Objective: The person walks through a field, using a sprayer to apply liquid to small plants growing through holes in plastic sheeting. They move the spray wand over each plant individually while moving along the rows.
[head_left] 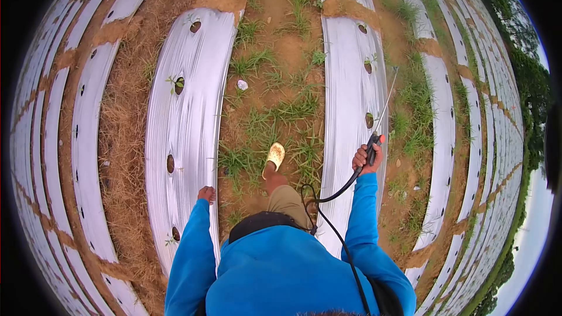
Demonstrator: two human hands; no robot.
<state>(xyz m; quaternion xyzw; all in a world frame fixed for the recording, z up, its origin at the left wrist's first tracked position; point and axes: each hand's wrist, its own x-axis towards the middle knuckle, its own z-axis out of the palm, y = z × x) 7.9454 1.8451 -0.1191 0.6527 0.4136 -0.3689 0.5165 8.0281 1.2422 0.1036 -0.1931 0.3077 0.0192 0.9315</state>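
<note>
My right hand (367,159) grips the black handle of a sprayer wand (372,147), which has a red-orange knob at its side. Its thin metal lance (385,100) points forward and slightly right over the edge of the right plastic-covered bed (346,99). A black hose (336,195) runs from the handle back towards my body. Beside the left bed (193,93), my left hand (206,194) hangs low with its fingers curled in and nothing visible in them.
A seedling (175,85) grows from a hole in the left bed. Grass (275,114) and bare soil fill the path, where my foot in a yellowish clog (274,157) steps. A white scrap (242,85) lies ahead. More covered rows extend both ways; trees stand far right.
</note>
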